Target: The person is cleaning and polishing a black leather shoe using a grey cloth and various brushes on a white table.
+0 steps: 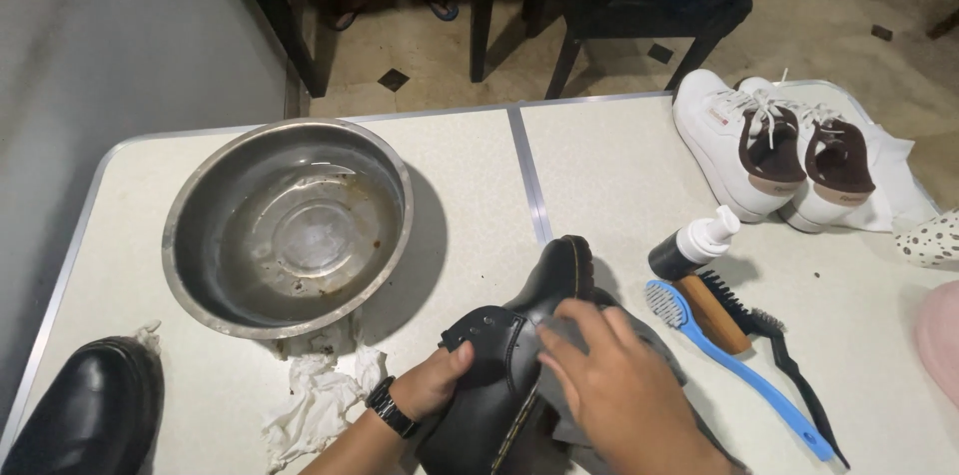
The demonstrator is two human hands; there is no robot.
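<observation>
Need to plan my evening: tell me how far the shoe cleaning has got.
Looks done: nothing certain. The white sneakers look clean.
In hand: left hand steadies a black boot; right hand presses a grey cloth on it.
Left: possibly the second black boot.

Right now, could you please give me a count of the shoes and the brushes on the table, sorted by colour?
Black boots: 2, one held by the left hand and right hand, one at the table's left corner
White sneakers: 2
Blue brush: 1
Wooden-backed brush: 1
Black brush: 1
Total: 7
</observation>
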